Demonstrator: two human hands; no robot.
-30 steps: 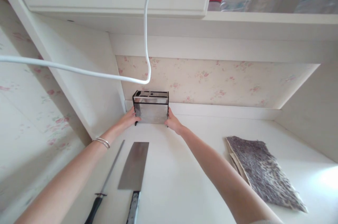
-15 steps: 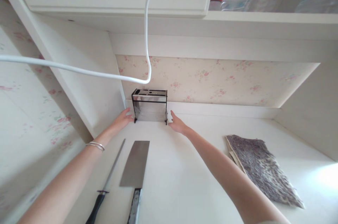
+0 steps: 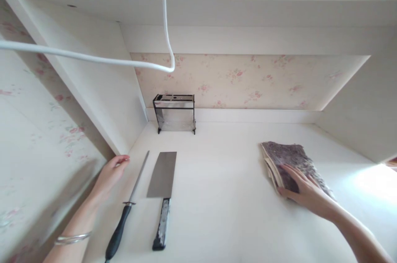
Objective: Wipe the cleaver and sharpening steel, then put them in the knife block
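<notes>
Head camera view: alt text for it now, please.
A right hand rests on a folded, fluffy grey cloth on a white counter. The left hand is near a thin black-handled sharpening steel and a wide steel cleaver; a clear, black-framed rack stands behind.

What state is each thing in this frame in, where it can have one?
Knife holder: standing upright.
Cleaver: lying flat, blade bare.
Honing steel: lying flat left of the cleaver, rod bare.
Left hand: loosely curled, nothing seen in it.
Right hand: on the cloth, grip unclear.
Cloth: folded.
White cable: bent.
</notes>
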